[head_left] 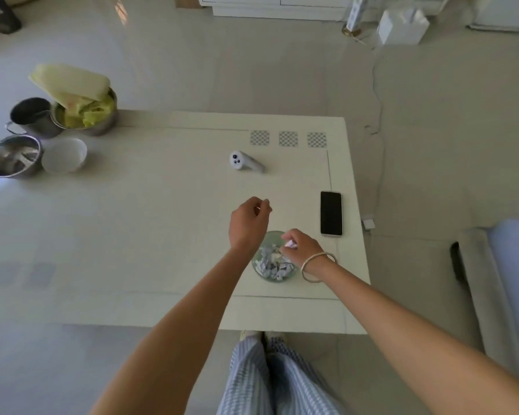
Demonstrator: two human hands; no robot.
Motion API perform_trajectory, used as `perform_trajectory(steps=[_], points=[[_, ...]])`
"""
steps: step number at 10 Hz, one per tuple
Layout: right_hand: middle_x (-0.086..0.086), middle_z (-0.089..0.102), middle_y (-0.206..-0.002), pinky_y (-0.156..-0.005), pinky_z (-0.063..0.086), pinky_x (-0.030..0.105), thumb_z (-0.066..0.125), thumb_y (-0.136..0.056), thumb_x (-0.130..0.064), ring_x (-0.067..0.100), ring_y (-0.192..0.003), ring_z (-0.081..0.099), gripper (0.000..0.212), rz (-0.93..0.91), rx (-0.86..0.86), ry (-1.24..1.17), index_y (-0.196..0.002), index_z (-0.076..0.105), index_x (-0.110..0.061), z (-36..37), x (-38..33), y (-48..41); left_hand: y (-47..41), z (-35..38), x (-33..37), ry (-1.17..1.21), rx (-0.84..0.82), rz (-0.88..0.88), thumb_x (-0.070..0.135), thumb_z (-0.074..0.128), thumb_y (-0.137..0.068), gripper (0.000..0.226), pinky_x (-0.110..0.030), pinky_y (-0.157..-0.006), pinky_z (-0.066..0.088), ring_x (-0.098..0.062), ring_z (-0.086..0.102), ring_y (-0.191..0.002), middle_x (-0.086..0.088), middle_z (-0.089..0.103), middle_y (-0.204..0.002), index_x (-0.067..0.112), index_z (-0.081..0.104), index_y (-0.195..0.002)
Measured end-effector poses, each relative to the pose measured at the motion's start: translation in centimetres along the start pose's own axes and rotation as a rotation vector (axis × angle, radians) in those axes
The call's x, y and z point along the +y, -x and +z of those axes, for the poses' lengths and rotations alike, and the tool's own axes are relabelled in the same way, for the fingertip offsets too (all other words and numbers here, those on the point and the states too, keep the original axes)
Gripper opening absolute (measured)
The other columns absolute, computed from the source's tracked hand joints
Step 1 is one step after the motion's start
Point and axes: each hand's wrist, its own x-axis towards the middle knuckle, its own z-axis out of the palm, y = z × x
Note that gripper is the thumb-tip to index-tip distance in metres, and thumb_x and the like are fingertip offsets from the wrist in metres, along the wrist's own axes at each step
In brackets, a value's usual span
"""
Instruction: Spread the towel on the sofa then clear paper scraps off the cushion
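A small pale paper scrap (290, 243) is pinched in the fingertips of the right hand (301, 248) over the round clear glass bowl (262, 276) of crumpled bluish-white paper scraps (270, 263), which is set on the white rectangular table (162, 220). The left hand (247, 224) is held just beside the bowl with fingers curled, and whether anything is gripped in it cannot be told. A pale blue towel (513, 265) is seen laid over the grey sofa (474, 265) at the right edge, well apart from the bowl.

You wear blue-and-white checked trousers (270, 378); your phone (331, 213) is black, the table (177, 229) cream, the paper scraps (271, 265) pale lilac.
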Motion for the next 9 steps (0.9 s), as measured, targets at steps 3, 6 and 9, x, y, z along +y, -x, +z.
perform_trajectory(steps=[3, 6, 9], points=[[0.007, 0.044, -0.145, -0.106, 0.032, 0.025, 0.043, -0.094, -0.009, 0.02, -0.132, 0.043, 0.047, 0.066, -0.226, -0.068, -0.14, 0.035, -0.011, 0.0, 1.3, -1.5, -1.4, 1.4, -2.1, -0.04, -0.051, -0.096, 0.023, 0.041, -0.093, 0.028, -0.024, -0.057, 0.037, -0.019, 0.054, -0.069, 0.01, 0.052, -0.059, 0.009, 0.063, -0.084], [0.014, 0.053, -0.135, -0.09, 0.038, 0.027, 0.049, -0.092, -0.011, 0.026, -0.123, 0.05, 0.04, 0.155, -0.055, -0.306, -0.131, 0.045, -0.007, -0.4, 1.9, -0.6, -2.2, 3.2, -3.9, -0.145, -0.13, -0.098, 0.023, 0.04, -0.093, 0.03, -0.032, -0.071, 0.044, -0.03, 0.061, -0.086, -0.012, 0.066, -0.087, 0.005, 0.064, -0.091], [0.011, 0.055, -0.13, -0.088, 0.037, 0.023, 0.046, -0.093, -0.015, 0.024, -0.118, 0.052, 0.035, 0.209, 0.185, -0.427, -0.127, 0.049, -0.01, -0.7, 3.8, 2.3, -1.9, 4.1, -5.5, -0.635, -0.429, -0.144, 0.034, 0.033, -0.094, 0.039, -0.032, -0.081, 0.039, -0.031, 0.053, -0.095, -0.015, 0.062, -0.113, 0.007, 0.058, -0.108]])
